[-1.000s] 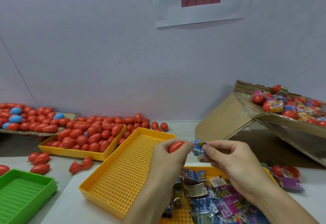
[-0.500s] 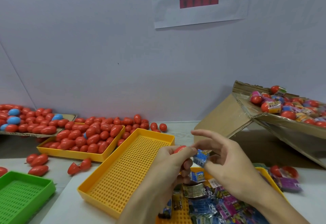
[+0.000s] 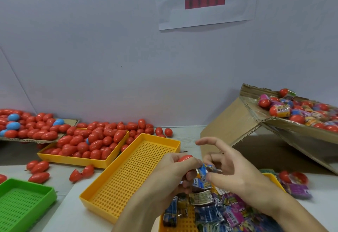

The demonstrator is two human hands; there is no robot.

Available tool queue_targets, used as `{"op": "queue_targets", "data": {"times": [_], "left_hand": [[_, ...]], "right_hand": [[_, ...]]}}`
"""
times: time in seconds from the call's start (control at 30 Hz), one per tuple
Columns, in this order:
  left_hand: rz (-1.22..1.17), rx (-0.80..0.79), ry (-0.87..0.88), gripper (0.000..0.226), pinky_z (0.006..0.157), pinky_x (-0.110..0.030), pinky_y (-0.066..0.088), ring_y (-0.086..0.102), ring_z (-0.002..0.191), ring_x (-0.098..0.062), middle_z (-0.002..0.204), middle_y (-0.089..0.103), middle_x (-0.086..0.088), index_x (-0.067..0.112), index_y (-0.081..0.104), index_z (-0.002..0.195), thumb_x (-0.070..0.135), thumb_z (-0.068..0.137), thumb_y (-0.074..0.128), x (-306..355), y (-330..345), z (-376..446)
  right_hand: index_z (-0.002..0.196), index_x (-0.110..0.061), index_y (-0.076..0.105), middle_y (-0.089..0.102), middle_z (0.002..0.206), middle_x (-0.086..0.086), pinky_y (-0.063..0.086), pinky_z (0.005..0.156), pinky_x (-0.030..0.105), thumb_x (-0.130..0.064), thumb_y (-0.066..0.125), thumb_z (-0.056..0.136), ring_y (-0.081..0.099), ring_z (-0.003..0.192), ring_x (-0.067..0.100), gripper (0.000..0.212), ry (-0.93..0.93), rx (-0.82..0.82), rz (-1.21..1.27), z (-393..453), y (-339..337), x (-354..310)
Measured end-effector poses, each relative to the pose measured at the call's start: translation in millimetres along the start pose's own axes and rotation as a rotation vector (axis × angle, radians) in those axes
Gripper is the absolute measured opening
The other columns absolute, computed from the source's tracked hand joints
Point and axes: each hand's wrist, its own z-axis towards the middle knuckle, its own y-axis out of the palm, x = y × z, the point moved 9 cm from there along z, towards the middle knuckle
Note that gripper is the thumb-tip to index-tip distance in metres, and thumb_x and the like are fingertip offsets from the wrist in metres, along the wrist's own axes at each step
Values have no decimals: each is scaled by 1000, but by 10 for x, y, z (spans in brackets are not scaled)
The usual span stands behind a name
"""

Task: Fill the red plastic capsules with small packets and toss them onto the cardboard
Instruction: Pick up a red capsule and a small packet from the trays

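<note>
Red plastic capsule [image 3: 185,158] sits gripped in a worker's left hand [image 3: 175,169], fingers curled round it above the near edge of the tabletop, apparently to steady its mouth toward the right hand [image 3: 228,167], which pinches a small blue packet [image 3: 205,170] against it, index finger raised. Below lies the yellow tray [image 3: 272,177] of loose packets, close for refills; the tilted cardboard [image 3: 285,122] at the right edge, already holding filled capsules, seems angled within tossing reach.
</note>
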Motion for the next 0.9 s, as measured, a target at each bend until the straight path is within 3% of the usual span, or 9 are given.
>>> {"op": "queue_targets", "data": {"times": [0.07, 0.13, 0.2, 0.27, 0.43, 0.5, 0.6, 0.73, 0.9], "left_hand": [[3, -10, 1, 14, 48, -24, 37, 36, 49, -13, 57, 45, 0, 20, 65, 63, 28, 73, 72, 8, 8, -3], [-3, -17, 7, 14, 48, -23, 37, 36, 49, -13, 57, 45, 1, 19, 65, 65, 28, 74, 71, 17, 12, -6], [-10, -26, 15, 15, 48, -23, 37, 36, 49, -13, 56, 45, 1, 19, 65, 64, 28, 75, 71, 22, 14, -7], [-17, -32, 12, 15, 48, -24, 37, 36, 49, -13, 56, 44, 1, 19, 65, 64, 28, 75, 71, 16, 16, -9], [-60, -19, 29, 16, 48, -24, 38, 38, 50, -13, 58, 45, 1, 20, 70, 67, 35, 65, 77, 41, 27, -6], [-96, 44, 61, 27, 46, -24, 39, 39, 50, -13, 59, 46, 1, 16, 74, 80, 35, 63, 81, 53, -35, 12], [-143, 114, 113, 30, 48, -25, 42, 40, 51, -14, 62, 46, 0, 11, 75, 90, 28, 69, 88, 78, -116, 27], [21, 140, 151, 34, 55, -25, 48, 49, 53, -11, 71, 53, 0, 20, 76, 89, 32, 60, 91, 117, -120, 2], [281, 245, 207, 21, 59, -14, 47, 55, 59, -2, 74, 57, 9, 33, 73, 86, 26, 73, 88, 182, -131, -50]], "right_hand": [[128, -46, 52, 51, 90, 20, 56, 91, 48, -21, 75, 82, 59, 91, 45, 58, 29, -52, 81, -16, 30, 24], [126, -44, 55, 50, 101, 35, 53, 97, 52, -26, 81, 80, 59, 104, 50, 56, 50, -96, 189, -20, 70, 46], [121, -40, 62, 55, 88, 24, 55, 78, 33, -38, 87, 73, 63, 84, 30, 54, 62, -87, 305, 2, 82, 52], [117, -36, 66, 58, 80, 7, 45, 66, 27, -51, 86, 68, 54, 76, 17, 56, 69, -2, 360, 23, 27, 72], [115, -36, 67, 60, 108, 37, 43, 88, 58, -38, 79, 78, 53, 95, 34, 39, 81, 128, 308, 22, -65, 114], [115, -33, 67, 70, 94, 21, 45, 73, 43, -34, 81, 79, 57, 83, 26, 39, 64, 197, 292, 22, -140, 118], [110, -32, 69, 62, 70, -1, 35, 60, 30, -30, 73, 76, 50, 64, 11, 34, 51, 311, 254, 15, -261, 144], [103, -37, 70, 57, 65, -1, 36, 56, 28, -25, 69, 85, 46, 61, 9, 21, 37, 385, 230, 10, -316, 147], [101, -38, 70, 58, 74, 8, 37, 60, 32, -25, 69, 87, 46, 67, 15, 20, 24, 405, 244, 0, -319, 119]]}}
